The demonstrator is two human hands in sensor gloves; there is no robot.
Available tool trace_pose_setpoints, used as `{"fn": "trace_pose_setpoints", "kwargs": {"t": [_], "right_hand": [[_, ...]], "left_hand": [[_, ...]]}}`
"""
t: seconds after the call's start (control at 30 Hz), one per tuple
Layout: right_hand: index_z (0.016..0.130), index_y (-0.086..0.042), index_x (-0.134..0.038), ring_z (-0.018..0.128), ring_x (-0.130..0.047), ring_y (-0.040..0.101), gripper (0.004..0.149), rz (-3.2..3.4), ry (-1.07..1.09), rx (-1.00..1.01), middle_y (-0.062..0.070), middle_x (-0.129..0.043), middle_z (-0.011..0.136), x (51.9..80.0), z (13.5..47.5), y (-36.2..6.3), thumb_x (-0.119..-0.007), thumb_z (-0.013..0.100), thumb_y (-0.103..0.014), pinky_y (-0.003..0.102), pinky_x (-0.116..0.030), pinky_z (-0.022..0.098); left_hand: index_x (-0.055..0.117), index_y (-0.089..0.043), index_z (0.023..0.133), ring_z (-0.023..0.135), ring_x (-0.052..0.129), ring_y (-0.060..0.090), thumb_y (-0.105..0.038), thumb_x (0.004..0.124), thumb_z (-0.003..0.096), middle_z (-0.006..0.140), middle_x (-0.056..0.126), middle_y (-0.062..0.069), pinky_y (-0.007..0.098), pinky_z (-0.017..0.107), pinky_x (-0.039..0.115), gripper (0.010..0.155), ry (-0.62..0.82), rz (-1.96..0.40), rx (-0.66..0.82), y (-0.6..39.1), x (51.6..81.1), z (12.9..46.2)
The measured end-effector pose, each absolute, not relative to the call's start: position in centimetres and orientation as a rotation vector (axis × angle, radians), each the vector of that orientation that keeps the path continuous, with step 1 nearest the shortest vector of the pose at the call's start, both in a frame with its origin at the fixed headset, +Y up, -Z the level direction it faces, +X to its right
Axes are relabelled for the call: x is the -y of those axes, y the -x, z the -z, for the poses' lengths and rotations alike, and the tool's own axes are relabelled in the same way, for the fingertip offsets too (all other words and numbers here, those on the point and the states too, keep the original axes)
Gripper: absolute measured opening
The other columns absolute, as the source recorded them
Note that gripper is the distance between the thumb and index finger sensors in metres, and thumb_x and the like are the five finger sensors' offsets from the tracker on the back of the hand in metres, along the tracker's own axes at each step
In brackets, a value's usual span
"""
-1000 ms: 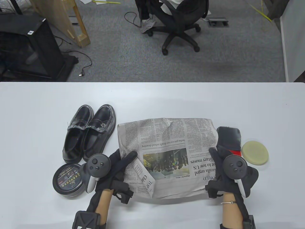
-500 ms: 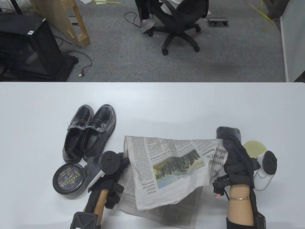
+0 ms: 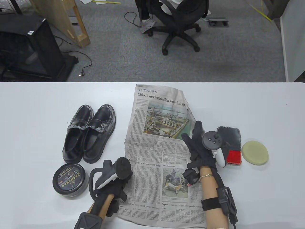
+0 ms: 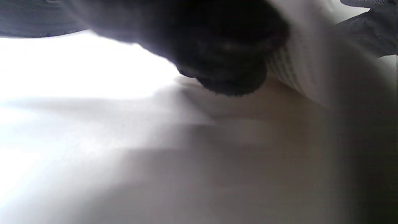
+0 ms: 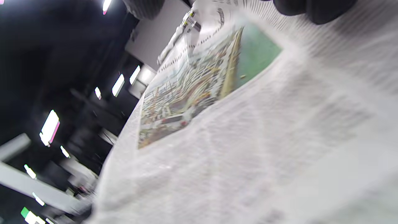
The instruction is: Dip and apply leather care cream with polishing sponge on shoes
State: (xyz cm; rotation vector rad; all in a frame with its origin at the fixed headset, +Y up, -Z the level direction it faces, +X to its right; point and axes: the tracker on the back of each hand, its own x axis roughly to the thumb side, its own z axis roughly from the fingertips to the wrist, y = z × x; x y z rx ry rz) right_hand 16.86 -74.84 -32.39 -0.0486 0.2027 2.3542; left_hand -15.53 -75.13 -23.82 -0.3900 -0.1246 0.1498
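A pair of black leather loafers point(image 3: 89, 132) stands left of centre. A round tin of care cream point(image 3: 69, 180), lid on, sits in front of them. A pale yellow round polishing sponge point(image 3: 255, 152) lies at the right. A newspaper point(image 3: 159, 152) lies unfolded lengthwise in the middle; it also shows in the right wrist view point(image 5: 248, 130). My right hand point(image 3: 193, 133) rests flat on its right edge, fingers spread. My left hand point(image 3: 116, 183) sits on its side at the paper's left edge; its fingers are hidden under the tracker. In the left wrist view a dark blurred fingertip point(image 4: 224, 62) touches the paper's edge point(image 4: 295, 68).
A black and red cloth pad point(image 3: 232, 145) lies between my right hand and the sponge. The white table point(image 3: 35, 107) ends at its far edge, with grey carpet and an office chair point(image 3: 178, 23) beyond.
The folded newspaper was lifted by both hands and opened out; it now lies flat and reaches the table's far edge. My right hand moved left onto it, palm down.
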Motion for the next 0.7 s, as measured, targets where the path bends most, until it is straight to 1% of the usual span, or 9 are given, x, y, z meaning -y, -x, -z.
{"fn": "trace_pose_setpoints", "kwargs": {"t": [0.07, 0.13, 0.2, 0.27, 0.33, 0.47, 0.53, 0.6, 0.7], "right_hand": [[0.115, -0.012, 0.001, 0.104, -0.042, 0.063, 0.085, -2.507, -0.027, -0.225, 0.039, -0.024, 0.118, 74.4, 31.8, -16.1, -0.053, 0.063, -0.054, 0.067, -0.053, 0.071], [0.12, -0.014, -0.021, 0.104, -0.042, 0.063, 0.078, -2.684, -0.202, -0.306, 0.036, -0.03, 0.119, 73.7, 30.3, -15.1, -0.055, 0.062, -0.054, 0.068, -0.053, 0.07], [0.121, -0.016, -0.03, 0.104, -0.041, 0.063, 0.077, -2.817, -0.374, -0.437, 0.034, -0.032, 0.12, 73.6, 28.2, -14.3, -0.056, 0.06, -0.056, 0.07, -0.052, 0.069], [0.121, -0.018, -0.031, 0.104, -0.037, 0.065, 0.079, -2.936, -0.532, -0.601, 0.034, -0.031, 0.121, 74.1, 25.7, -13.7, -0.057, 0.059, -0.059, 0.071, -0.05, 0.069], [0.121, -0.017, -0.029, 0.104, -0.035, 0.066, 0.082, -2.99, -0.6, -0.685, 0.034, -0.029, 0.121, 74.7, 24.4, -13.4, -0.058, 0.058, -0.06, 0.072, -0.049, 0.069], [0.121, -0.017, -0.029, 0.103, -0.036, 0.067, 0.084, -3.052, -0.687, -0.784, 0.036, -0.027, 0.12, 76.7, 22.5, -12.8, -0.06, 0.056, -0.06, 0.072, -0.052, 0.068], [0.119, -0.016, -0.022, 0.102, -0.03, 0.068, 0.086, -3.082, -0.707, -0.747, 0.037, -0.02, 0.118, 77.3, 22.0, -12.7, -0.061, 0.055, -0.059, 0.073, -0.05, 0.068], [0.119, -0.017, -0.023, 0.102, -0.034, 0.067, 0.086, -3.104, -0.722, -0.725, 0.037, -0.023, 0.119, 77.2, 21.9, -12.7, -0.06, 0.055, -0.06, 0.072, -0.052, 0.068], [0.119, -0.017, -0.023, 0.102, -0.032, 0.067, 0.086, -3.089, -0.715, -0.719, 0.037, -0.022, 0.118, 77.3, 21.8, -12.8, -0.06, 0.055, -0.06, 0.072, -0.051, 0.068]], "left_hand": [[0.077, 0.001, 0.097, 0.023, 0.1, 0.002, -0.034, 0.069, 0.0652, 0.049, 0.104, -0.003, 0.021, 0.014, 0.092, 0.048, 0.391, -0.132, 0.112, 15.5, 75.5, 23.8], [0.074, 0.002, 0.099, 0.026, 0.101, 0.003, -0.035, 0.07, 0.0647, 0.054, 0.105, 0.001, 0.021, 0.016, 0.092, 0.051, 0.385, -0.13, 0.1, 15.5, 75.6, 23.9], [0.068, 0.005, 0.105, 0.033, 0.102, 0.008, -0.045, 0.071, 0.0617, 0.062, 0.104, 0.007, 0.025, 0.02, 0.092, 0.066, 0.35, -0.105, 0.073, 15.6, 75.4, 23.9], [0.062, 0.006, 0.109, 0.042, 0.102, 0.016, -0.049, 0.07, 0.0606, 0.073, 0.101, 0.014, 0.031, 0.027, 0.091, 0.073, 0.339, -0.06, 0.066, 15.8, 74.8, 23.8], [0.057, 0.003, 0.113, 0.055, 0.1, 0.026, -0.05, 0.07, 0.0605, 0.087, 0.094, 0.021, 0.039, 0.037, 0.089, 0.075, 0.309, -0.002, 0.06, 15.9, 73.9, 23.6], [0.059, -0.004, 0.113, 0.058, 0.098, 0.026, -0.049, 0.071, 0.0595, 0.1, 0.084, 0.025, 0.039, 0.04, 0.087, 0.072, 0.064, 0.04, -0.016, 16.7, 70.7, 23.5], [0.056, -0.005, 0.115, 0.058, 0.096, 0.024, -0.048, 0.073, 0.0591, 0.106, 0.076, 0.028, 0.038, 0.04, 0.086, 0.072, -0.026, 0.062, -0.081, 17.2, 69.6, 24.2], [0.049, -0.005, 0.118, 0.06, 0.094, 0.023, -0.047, 0.073, 0.0594, 0.111, 0.067, 0.032, 0.038, 0.041, 0.085, 0.076, -0.033, 0.147, -0.157, 17.9, 69.2, 25.6], [0.044, -0.005, 0.119, 0.061, 0.093, 0.022, -0.046, 0.074, 0.0597, 0.114, 0.06, 0.035, 0.037, 0.042, 0.085, 0.078, 0.064, 0.233, -0.241, 18.8, 69.8, 27.9]]}}
